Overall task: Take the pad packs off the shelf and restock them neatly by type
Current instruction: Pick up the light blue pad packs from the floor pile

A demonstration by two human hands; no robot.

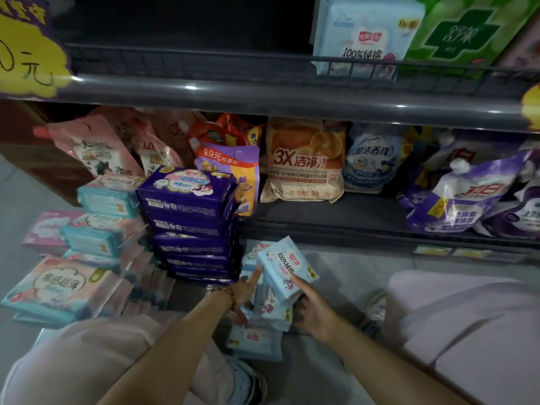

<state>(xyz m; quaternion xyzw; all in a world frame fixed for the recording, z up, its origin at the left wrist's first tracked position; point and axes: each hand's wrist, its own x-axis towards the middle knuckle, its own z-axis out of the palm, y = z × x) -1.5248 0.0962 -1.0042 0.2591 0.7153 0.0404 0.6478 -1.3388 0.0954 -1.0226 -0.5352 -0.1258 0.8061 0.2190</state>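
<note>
Low in the middle of the frame, the right hand (309, 306) is gripping a soft light-blue plastic pad pack (287, 267) on a floor pile of same packs (257, 337). The open left hand (248, 289) is touching its side.

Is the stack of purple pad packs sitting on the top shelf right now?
No, the purple stack stands low down, well below the top shelf, just beyond the left hand.
</note>
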